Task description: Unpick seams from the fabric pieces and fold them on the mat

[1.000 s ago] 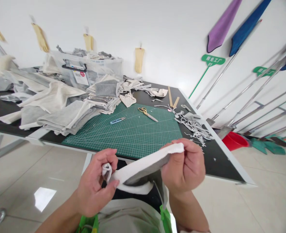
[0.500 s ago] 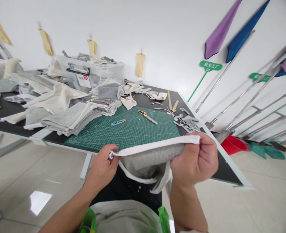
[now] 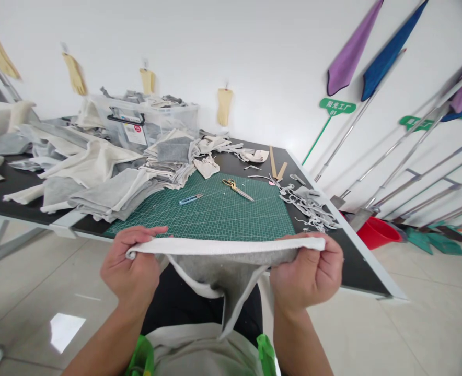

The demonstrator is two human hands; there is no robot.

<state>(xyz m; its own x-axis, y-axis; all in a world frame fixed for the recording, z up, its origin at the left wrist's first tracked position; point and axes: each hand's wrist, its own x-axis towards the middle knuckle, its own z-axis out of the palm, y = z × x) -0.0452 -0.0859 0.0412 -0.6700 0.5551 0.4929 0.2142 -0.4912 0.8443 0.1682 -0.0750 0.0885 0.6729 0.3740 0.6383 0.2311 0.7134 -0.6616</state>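
Note:
A piece of grey fabric with a white edge (image 3: pixel 223 246) is stretched between my hands over my lap, at the table's front edge. My left hand (image 3: pixel 133 266) is closed on the left end of the white edge. Fingers wrapped round, my right hand (image 3: pixel 309 271) grips the other end. The grey cloth sags in a fold below the taut edge. Beyond it, a green cutting mat (image 3: pixel 215 219) bears gold-handled scissors (image 3: pixel 237 189) and a blue thread snipper (image 3: pixel 191 199).
Folded grey and white fabric (image 3: pixel 117 190) is piled at the left, before a clear plastic box (image 3: pixel 172 117) of cloth. Thin scraps (image 3: pixel 309 206) lie on the right beside wooden strips (image 3: pixel 273 162). A red bucket (image 3: pixel 376 232) and long-handled tools stand right of the table.
My left hand has moved left along the fabric, so the white edge is now drawn out longer and nearly level. My right hand keeps its grip, slightly lower.

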